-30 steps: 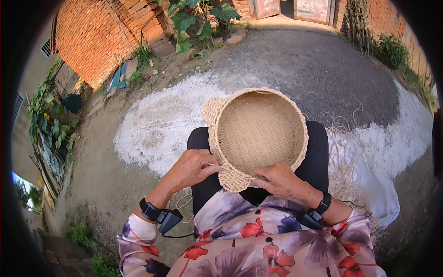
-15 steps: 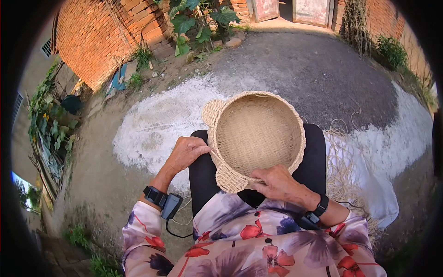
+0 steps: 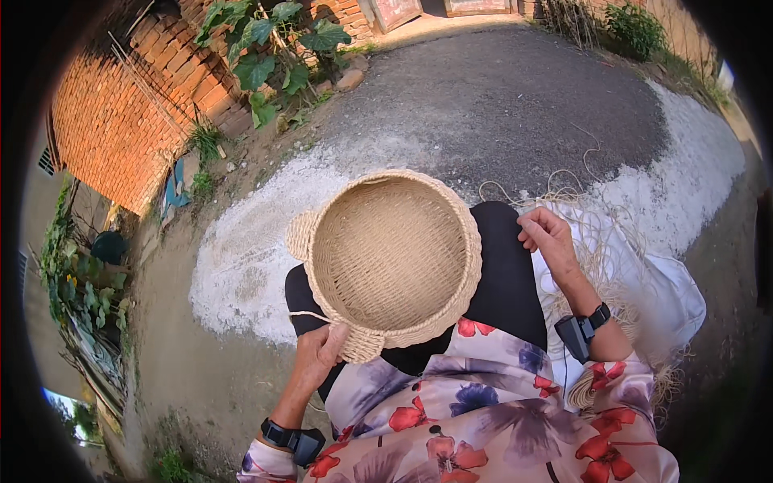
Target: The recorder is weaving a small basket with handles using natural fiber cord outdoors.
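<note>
A round, shallow basket (image 3: 392,249) woven from pale straw-coloured cord rests tilted on my lap, its inside facing me. Two braided ears stick out from its rim: one at the far left (image 3: 302,234), the other at the near left (image 3: 362,346). My left hand (image 3: 320,354) grips the basket at the near ear, thumb on top. A loose cord end (image 3: 309,315) pokes out just above that thumb. Off the basket, over my right knee, is my right hand (image 3: 549,240), its fingers drawn together. Whether it pinches a strand cannot be made out.
To my right, a tangled heap of pale cord (image 3: 600,249) lies over a white sheet (image 3: 672,294), with loops trailing onto dark ground. White powdery patches (image 3: 241,266) spread across the yard. Beyond stand a leafy plant (image 3: 262,60), a brick wall (image 3: 121,121) and a doorway.
My right hand has left the basket's near rim and moved right, over my knee. My left hand now holds the near ear. The basket has shifted left in view as the view swung right.
</note>
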A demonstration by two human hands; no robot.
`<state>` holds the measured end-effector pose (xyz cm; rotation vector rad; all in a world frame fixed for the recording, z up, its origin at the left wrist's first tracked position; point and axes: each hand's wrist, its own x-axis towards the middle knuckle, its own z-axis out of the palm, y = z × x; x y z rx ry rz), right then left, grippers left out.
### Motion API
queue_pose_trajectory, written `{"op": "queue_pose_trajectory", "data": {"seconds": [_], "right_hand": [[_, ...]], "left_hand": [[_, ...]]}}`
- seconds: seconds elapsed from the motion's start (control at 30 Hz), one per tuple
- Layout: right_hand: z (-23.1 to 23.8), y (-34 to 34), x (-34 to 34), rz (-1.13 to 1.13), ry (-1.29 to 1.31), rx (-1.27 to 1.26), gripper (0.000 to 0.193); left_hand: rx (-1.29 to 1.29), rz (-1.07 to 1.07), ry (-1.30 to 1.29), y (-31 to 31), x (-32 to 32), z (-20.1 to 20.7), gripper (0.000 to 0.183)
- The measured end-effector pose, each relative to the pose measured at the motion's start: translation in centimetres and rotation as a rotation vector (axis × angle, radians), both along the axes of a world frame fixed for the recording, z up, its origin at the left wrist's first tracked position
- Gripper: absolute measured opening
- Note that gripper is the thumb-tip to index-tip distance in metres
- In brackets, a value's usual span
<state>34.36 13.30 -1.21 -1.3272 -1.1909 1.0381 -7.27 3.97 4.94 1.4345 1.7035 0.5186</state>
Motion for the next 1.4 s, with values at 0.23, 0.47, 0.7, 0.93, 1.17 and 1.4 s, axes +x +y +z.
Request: {"op": "queue_pose_trajectory", "data": {"seconds": [0.23,0.47,0.7,0.93,1.17,1.4], "right_hand": [[-19.3,-2.7,10.5,-0.209,0.073,-0.584,0.017],[-32.4,-10.3,9.2,-0.219,0.089,-0.912,0.021],[-36.1,-9.4,4.4,0.200,-0.163,-0.933,0.022],[-37.7,-1.6,-1.1,0.304,-0.265,-0.774,0.024],[-40.2,8.0,-3.8,0.078,-0.487,-0.712,0.024],[-39.2,12.2,-5.9,-0.030,-0.798,-0.696,0.048]], "left_hand": [[-0.129,0.310,-0.497,-0.5,1.2,-0.5,0.038],[-0.173,0.500,-0.425,-1.6,-0.5,-1.0,0.049],[-0.284,0.456,-0.487,-1.4,-1.5,-0.2,0.042],[-0.365,0.533,-0.381,-1.0,-2.5,-0.2,0.039],[-0.488,0.601,-0.392,-1.8,-3.7,0.3,0.027],[-0.643,0.652,-0.532,-4.1,-5.8,0.5,0.025]]}}
